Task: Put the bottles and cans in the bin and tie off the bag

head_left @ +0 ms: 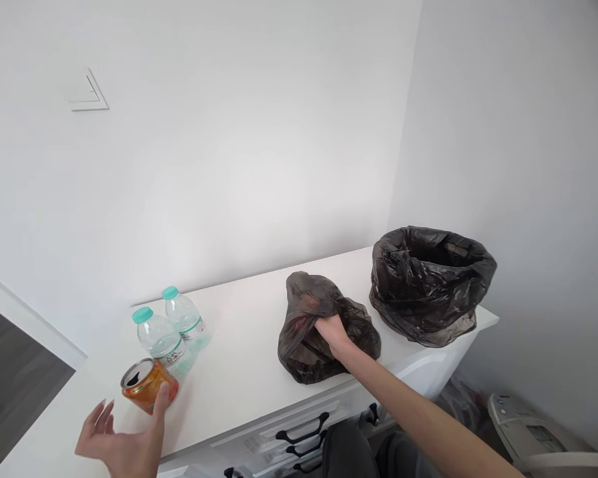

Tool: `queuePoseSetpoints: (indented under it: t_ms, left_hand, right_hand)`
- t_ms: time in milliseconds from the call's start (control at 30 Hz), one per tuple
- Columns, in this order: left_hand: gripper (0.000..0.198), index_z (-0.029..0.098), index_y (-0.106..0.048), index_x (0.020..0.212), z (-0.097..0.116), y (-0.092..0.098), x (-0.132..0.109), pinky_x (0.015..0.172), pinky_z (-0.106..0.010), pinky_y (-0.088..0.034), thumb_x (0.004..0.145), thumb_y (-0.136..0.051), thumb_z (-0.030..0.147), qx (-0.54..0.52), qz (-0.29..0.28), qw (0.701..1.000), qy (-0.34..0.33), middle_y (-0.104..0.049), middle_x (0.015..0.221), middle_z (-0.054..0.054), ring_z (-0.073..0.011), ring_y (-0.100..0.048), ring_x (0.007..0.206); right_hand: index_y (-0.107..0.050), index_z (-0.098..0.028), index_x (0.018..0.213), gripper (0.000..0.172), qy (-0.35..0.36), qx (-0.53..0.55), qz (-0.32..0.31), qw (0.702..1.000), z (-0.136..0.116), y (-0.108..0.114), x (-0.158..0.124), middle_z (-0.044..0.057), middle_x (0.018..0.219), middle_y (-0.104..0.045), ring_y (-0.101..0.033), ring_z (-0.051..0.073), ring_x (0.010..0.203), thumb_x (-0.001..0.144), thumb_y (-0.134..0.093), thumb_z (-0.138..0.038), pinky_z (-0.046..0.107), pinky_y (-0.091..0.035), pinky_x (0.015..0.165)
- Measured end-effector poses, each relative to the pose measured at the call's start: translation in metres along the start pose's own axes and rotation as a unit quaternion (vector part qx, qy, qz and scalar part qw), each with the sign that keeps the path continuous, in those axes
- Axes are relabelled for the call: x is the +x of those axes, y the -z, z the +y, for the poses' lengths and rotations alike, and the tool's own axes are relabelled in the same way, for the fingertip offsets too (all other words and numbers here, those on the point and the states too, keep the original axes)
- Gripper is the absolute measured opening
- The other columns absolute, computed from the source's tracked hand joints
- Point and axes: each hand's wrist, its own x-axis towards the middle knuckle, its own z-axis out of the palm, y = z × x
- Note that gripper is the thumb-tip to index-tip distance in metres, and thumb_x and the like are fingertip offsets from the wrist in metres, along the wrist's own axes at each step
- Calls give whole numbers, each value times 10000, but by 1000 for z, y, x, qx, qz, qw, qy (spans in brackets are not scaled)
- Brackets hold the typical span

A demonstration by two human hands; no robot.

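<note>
Inside the crumpled bag [306,309], fingertips of right hand [335,334] unseen.

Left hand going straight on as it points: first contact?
Likely just bare countertop up to the wall: the fingers of the left hand aim left of the orange can at its thumb. Depth unclear.

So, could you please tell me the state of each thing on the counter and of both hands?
Orange can: opened on top, tilted.
Near water bottle: capped.
Far water bottle: capped.
Small dark bag: crumpled, gripped.
Large black bag: mouth open.
Left hand: open, thumb against the orange can.
Right hand: shut on the small dark bag.
</note>
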Motion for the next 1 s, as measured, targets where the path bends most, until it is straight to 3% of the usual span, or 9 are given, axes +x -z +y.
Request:
queuePoseSetpoints:
  t_ms: [133,233,333,400,500,600,700,833,1000]
  left_hand:
    - [1089,63,-325,1487,12,2,-23,1116,-612,-434,660,-833,557,32,24,995,-97,-356,1506,-271,-414,-487,1374]
    - [813,102,-473,1383,47,1,-44,1080,-611,-462,764,-754,548,9,-16,993,-120,-473,1421,-227,-393,-554,1286]
    - [495,217,-604,1253,97,-1,-73,1056,-591,-503,879,-636,540,-12,-247,964,-101,-633,1298,-137,-352,-631,1201]
    - [600,292,-541,1381,130,-4,-94,1083,-580,-505,847,-686,525,-30,-402,908,-115,-622,1410,-109,-360,-596,1303]
    - [782,315,-430,1491,164,-9,-117,1077,-547,-535,795,-747,475,-74,-489,862,-110,-586,1493,-106,-371,-570,1362]
    - [584,264,-556,1334,172,-15,-120,955,-514,-600,808,-715,461,-106,-496,860,-55,-707,1315,-120,-366,-703,1157]
    - [547,230,-604,1183,157,-20,-102,943,-505,-587,748,-762,521,-90,-461,883,-9,-767,1146,-116,-363,-731,1066]
    - [676,205,-583,1119,121,-21,-62,949,-548,-553,665,-791,660,3,-351,936,33,-757,1109,-140,-407,-690,1119]
    - [807,176,-541,1203,86,-23,-41,880,-561,-558,651,-773,716,70,-302,949,53,-709,1153,-170,-416,-670,1087]
  right_hand:
    - [-691,-175,1145,501,-126,94,13,988,-10,29,-55,113,1179,-759,-691,304,1155,749,-841,-443,419,-548,1021]
    - [-671,-202,1153,501,-125,104,13,987,-30,40,-93,96,1200,-749,-678,286,1185,763,-837,-470,409,-535,1045]
    - [-641,-229,1200,502,-59,52,-73,994,-58,37,-117,68,1188,-740,-682,259,1143,774,-835,-409,391,-541,1025]
    - [-636,-250,1211,505,3,1,-124,992,-76,29,-126,53,1182,-724,-676,259,1117,764,-839,-368,407,-546,1013]
    - [-648,-298,1195,516,74,-81,-144,984,-91,17,-135,46,1203,-679,-658,276,1112,729,-863,-348,438,-555,1005]
    - [-598,-340,1322,610,111,-106,-205,967,-90,15,-136,56,1334,-608,-627,279,1203,768,-847,-393,430,-548,1040]
    - [-460,-337,1484,706,161,-150,-251,943,-73,27,-120,82,1447,-542,-565,270,1313,858,-774,-427,435,-498,1114]
    - [-510,-270,1411,435,229,-263,-185,919,-36,61,-72,111,1349,-595,-580,262,1276,993,-579,-369,460,-479,1116]
    - [-576,-233,1243,258,254,-362,-114,889,10,95,-18,114,1206,-622,-620,268,1174,1018,-484,-318,457,-523,1029]
